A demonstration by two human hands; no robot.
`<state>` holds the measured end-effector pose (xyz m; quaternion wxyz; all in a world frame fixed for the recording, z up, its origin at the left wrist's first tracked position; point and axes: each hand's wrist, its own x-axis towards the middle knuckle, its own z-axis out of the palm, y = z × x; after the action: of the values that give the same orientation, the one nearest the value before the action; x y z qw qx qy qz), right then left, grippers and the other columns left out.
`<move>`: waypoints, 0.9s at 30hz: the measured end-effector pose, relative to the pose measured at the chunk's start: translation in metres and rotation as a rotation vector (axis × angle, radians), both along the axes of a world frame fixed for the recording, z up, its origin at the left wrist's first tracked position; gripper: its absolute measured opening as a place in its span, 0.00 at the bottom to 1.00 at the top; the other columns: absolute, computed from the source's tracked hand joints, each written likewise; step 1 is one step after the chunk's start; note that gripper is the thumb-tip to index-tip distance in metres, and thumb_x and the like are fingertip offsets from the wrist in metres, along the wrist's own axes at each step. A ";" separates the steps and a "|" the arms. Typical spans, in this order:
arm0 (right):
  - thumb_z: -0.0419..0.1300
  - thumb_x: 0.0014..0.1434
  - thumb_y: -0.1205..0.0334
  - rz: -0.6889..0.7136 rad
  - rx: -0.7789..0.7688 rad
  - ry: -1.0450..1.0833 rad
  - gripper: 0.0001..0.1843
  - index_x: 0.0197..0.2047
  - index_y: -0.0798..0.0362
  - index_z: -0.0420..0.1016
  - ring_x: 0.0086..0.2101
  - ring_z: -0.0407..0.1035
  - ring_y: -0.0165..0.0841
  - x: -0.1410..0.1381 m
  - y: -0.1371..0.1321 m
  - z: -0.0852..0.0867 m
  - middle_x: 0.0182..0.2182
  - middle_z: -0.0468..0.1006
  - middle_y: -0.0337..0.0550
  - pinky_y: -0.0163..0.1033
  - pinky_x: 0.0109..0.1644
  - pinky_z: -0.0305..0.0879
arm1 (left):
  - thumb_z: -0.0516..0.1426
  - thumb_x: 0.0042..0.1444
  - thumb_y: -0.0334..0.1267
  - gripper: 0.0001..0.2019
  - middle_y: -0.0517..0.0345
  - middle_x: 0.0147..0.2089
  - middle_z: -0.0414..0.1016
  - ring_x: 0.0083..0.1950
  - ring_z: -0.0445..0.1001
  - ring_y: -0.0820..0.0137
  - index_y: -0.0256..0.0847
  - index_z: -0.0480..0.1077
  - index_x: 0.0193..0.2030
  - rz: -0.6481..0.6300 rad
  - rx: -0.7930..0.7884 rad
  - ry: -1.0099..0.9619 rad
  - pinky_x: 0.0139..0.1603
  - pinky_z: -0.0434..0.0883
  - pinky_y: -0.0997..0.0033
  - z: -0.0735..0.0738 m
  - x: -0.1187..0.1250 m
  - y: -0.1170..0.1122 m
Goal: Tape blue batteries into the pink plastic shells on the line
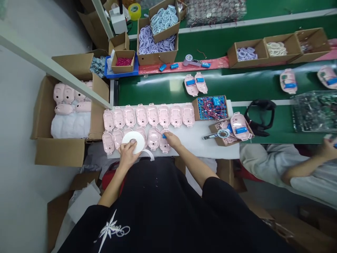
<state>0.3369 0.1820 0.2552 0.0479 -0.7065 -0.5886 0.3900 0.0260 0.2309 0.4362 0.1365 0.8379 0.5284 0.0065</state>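
My left hand [127, 154] is closed on a roll of white tape [139, 139], its fingers at the core. A loose strip of tape [149, 154] curls off toward my body. Between the fingers of my right hand [172, 140] is a small blue battery pack [164, 136] with a thin red wire, held over a pink plastic shell [165, 145] in the front row. Beside it lies another open pink shell [153, 138]. The tape roll partly covers some front-row shells. A back row of similar shells [152, 114] stands behind, open side up.
A box of blue battery packs [210, 109] sits right of the shells, near a small box [226, 140] bearing a pink shell with a battery. At left stands a carton [97, 109] of pink shells. On the far right is a co-worker's hand [329, 147].
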 end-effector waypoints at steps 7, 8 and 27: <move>0.48 0.63 0.81 0.014 -0.033 -0.027 0.36 0.71 0.52 0.68 0.70 0.59 0.39 -0.011 0.003 -0.003 0.72 0.68 0.50 0.41 0.69 0.59 | 0.70 0.56 0.52 0.25 0.44 0.51 0.82 0.54 0.70 0.48 0.48 0.80 0.59 -0.025 0.009 -0.051 0.54 0.62 0.51 -0.008 -0.009 0.003; 0.49 0.63 0.81 0.020 -0.045 -0.024 0.37 0.72 0.51 0.68 0.70 0.59 0.39 -0.011 0.003 -0.003 0.72 0.67 0.49 0.42 0.70 0.59 | 0.70 0.56 0.52 0.25 0.44 0.51 0.82 0.54 0.70 0.48 0.48 0.80 0.59 -0.026 0.005 -0.050 0.54 0.62 0.51 -0.008 -0.009 0.003; 0.65 0.59 0.32 -0.519 -0.045 1.213 0.28 0.42 0.49 0.85 0.24 0.65 0.30 -0.047 -0.018 0.136 0.35 0.86 0.42 0.37 0.30 0.66 | 0.55 0.57 0.24 0.31 0.43 0.67 0.74 0.72 0.66 0.53 0.40 0.67 0.68 -0.290 0.079 -0.367 0.78 0.55 0.38 -0.028 0.065 0.045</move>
<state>0.2895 0.1636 0.3915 0.4489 -0.4812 -0.2593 0.7069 0.0912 0.2763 0.4084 0.1968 0.8944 0.3684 0.1598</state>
